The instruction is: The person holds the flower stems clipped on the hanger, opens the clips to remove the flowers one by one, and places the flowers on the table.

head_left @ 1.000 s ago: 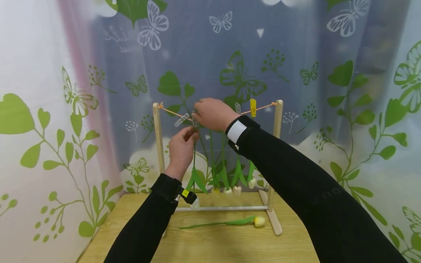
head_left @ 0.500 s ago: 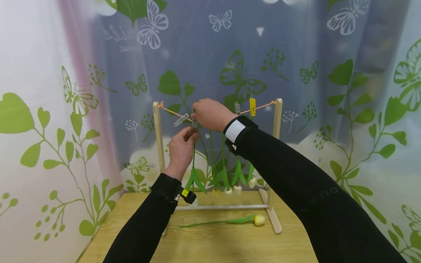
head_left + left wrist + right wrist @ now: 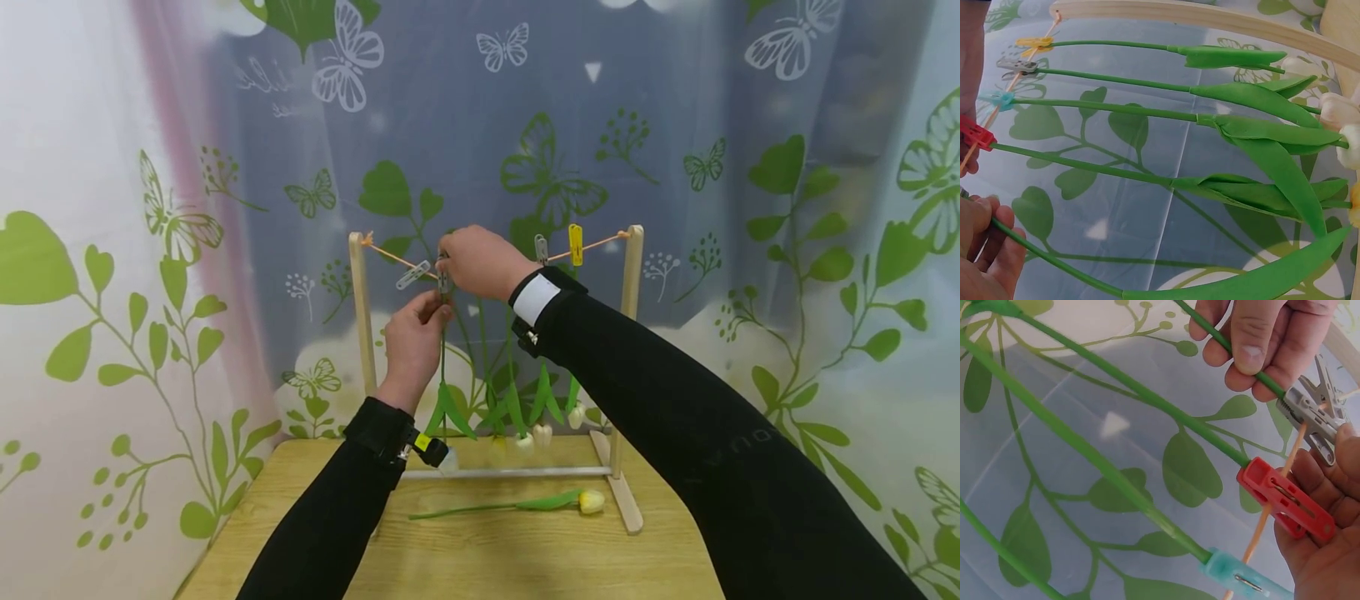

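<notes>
My left hand (image 3: 414, 337) pinches the green stem of an artificial tulip (image 3: 1072, 269) between thumb and fingers, close below the cord; its leaves and pale head hang downward. My right hand (image 3: 487, 260) grips a grey clothespin (image 3: 1311, 419) on the orange cord (image 3: 1260, 525), and the stem's end sits in its jaws. Beside it a red clothespin (image 3: 1285, 499) holds another tulip stem, its handle over my right palm. A teal clothespin (image 3: 1241, 575) follows, then grey (image 3: 542, 248) and yellow (image 3: 576, 244) ones, each with a tulip hanging head down.
A wooden rack with posts (image 3: 632, 275) carries the cord above the wooden table (image 3: 525, 558). Another grey clothespin (image 3: 413, 275) hangs on the cord at left. One yellow tulip (image 3: 591, 502) lies on the table before the rack's white bar (image 3: 525, 474). Behind hangs a leaf-patterned curtain (image 3: 465, 100).
Both hands stay almost in place at the grey clothespin, gripping as before. The hanging tulips sway slightly.
</notes>
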Demonstrator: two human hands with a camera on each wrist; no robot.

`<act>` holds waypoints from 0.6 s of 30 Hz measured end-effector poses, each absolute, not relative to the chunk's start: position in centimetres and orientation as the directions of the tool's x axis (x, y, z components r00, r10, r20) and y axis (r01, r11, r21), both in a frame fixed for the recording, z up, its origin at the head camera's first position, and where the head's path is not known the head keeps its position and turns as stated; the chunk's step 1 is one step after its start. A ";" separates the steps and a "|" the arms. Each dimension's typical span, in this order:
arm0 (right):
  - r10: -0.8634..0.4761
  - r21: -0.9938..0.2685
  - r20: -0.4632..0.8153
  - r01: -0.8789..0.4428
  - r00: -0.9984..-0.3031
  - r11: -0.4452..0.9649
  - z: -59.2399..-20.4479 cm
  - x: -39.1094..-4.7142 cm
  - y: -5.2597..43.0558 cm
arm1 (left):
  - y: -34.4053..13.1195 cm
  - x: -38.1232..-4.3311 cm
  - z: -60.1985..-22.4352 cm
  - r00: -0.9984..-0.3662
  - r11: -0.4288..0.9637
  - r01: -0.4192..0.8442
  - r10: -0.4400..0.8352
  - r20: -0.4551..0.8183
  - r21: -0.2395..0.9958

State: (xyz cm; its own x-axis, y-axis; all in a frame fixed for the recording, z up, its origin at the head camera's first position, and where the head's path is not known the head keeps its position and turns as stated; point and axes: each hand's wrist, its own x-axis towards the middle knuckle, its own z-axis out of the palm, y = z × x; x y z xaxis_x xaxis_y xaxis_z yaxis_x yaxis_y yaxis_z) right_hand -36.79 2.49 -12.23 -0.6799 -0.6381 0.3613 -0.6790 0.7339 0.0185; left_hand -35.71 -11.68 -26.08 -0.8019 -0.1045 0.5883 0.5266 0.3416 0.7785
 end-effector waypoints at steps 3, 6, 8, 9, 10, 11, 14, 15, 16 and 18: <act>-0.638 0.008 0.367 -0.684 -0.677 0.730 -12.3 -36.7 2.6 | -11.6 -35.7 -26.2 -0.801 0.348 0.524 -0.107 0.588 0.777; -0.635 0.010 0.379 -0.684 -0.673 0.730 -12.2 -36.7 2.6 | -11.5 -35.8 -26.3 -0.803 0.342 0.522 -0.110 0.586 0.781; -0.630 0.011 0.389 -0.680 -0.673 0.733 -12.1 -36.7 2.7 | -11.4 -35.9 -26.3 -0.804 0.332 0.526 -0.104 0.585 0.783; -0.628 0.012 0.395 -0.679 -0.671 0.734 -12.1 -36.7 2.7 | -11.3 -35.9 -26.3 -0.804 0.327 0.529 -0.102 0.586 0.783; -0.627 0.016 0.401 -0.679 -0.668 0.734 -12.0 -36.7 2.8 | -11.3 -35.9 -26.3 -0.805 0.323 0.530 -0.100 0.585 0.784; -0.629 0.025 0.407 -0.680 -0.662 0.733 -12.0 -36.8 2.8 | -11.2 -35.9 -26.3 -0.806 0.317 0.531 -0.098 0.583 0.786; -0.642 0.050 0.413 -0.688 -0.646 0.724 -11.9 -36.8 2.7 | -11.2 -36.0 -26.4 -0.810 0.330 0.519 -0.103 0.577 0.788; -0.647 0.058 0.412 -0.690 -0.642 0.722 -11.9 -36.8 2.7 | -11.3 -36.0 -26.4 -0.812 0.331 0.516 -0.105 0.575 0.790; -0.650 0.065 0.413 -0.691 -0.638 0.720 -11.9 -36.8 2.6 | -11.3 -36.0 -26.5 -0.813 0.334 0.514 -0.103 0.572 0.790; -0.650 0.064 0.413 -0.692 -0.638 0.719 -11.9 -36.8 2.7 | -11.3 -36.0 -26.7 -0.817 0.333 0.511 -0.097 0.568 0.792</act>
